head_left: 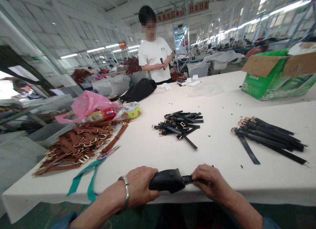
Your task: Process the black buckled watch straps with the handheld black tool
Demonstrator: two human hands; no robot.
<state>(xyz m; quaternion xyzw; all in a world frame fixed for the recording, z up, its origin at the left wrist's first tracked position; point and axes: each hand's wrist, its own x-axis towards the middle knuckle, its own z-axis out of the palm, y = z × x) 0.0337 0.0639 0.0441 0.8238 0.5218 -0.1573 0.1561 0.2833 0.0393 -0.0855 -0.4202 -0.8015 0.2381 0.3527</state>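
At the table's front edge, my left hand (142, 185), with a silver bangle at the wrist, is wrapped round a thick, smooth black piece (166, 180). Its exact kind cannot be made out. From its right end runs a narrow black strap (187, 179), which the fingers of my right hand (209, 180) pinch. Beyond my hands lies a tangled heap of black straps with gold buckles (179, 123). Farther right, more black buckled straps (269, 138) lie in a neater bundle. Scissors (110, 152) with teal cloth strips (85, 178) tied on rest left of my hands.
Brown buckled straps (79, 141) are piled at the left, below a pink plastic bag (87, 104). A green carton (276, 74) stands far right. Across the white table (148, 153), a person (155, 53) holds a small dark item; a black bag (139, 90) lies nearby.
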